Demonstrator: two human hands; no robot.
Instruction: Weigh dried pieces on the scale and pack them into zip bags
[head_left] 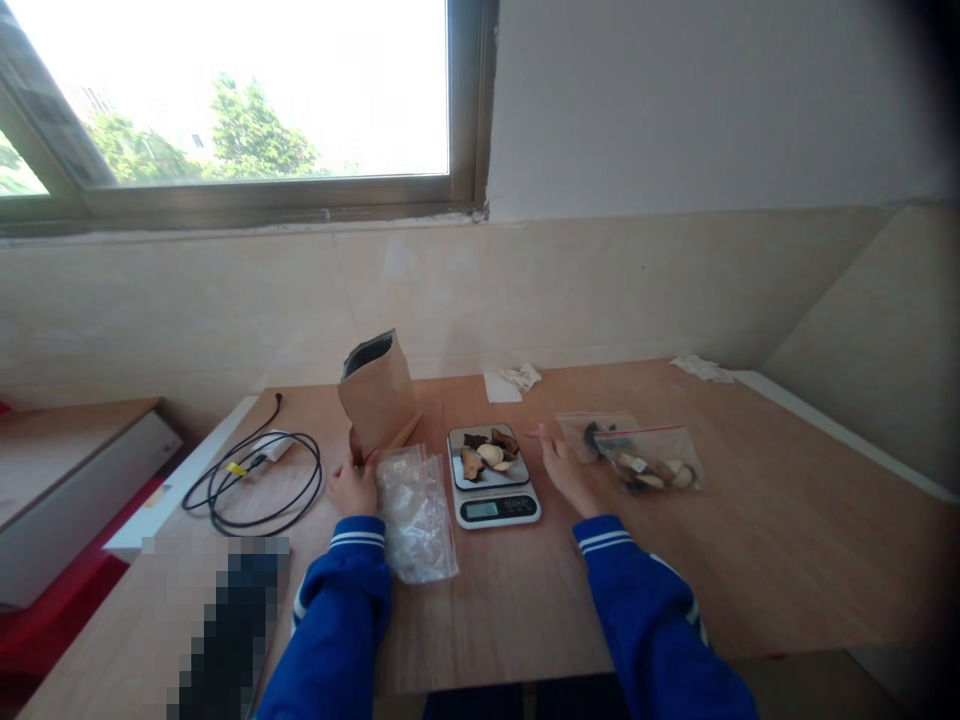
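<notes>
A white digital kitchen scale point(499, 512) sits mid-table, its small display facing me. On its plate lie several dried slices and dark pieces point(489, 456), pale cream and brown. My left hand point(354, 488) is left of the scale, its fingers closed at the lower corner of an open brown kraft paper bag point(380, 393). Beside that hand lie clear zip bags point(416, 520), flat on the table. To the right of the scale, my right hand point(564, 468) is open with its fingers stretched out, apart from the scale. Beyond it lies a zip bag of dried pieces point(656, 462).
A coiled black cable point(262, 533) with a white plug lies at the left. A pixelated dark object point(232, 630) is at the front left. Crumpled white paper point(519, 378) lies by the wall, another piece point(703, 369) farther right. A window point(300, 190) is above.
</notes>
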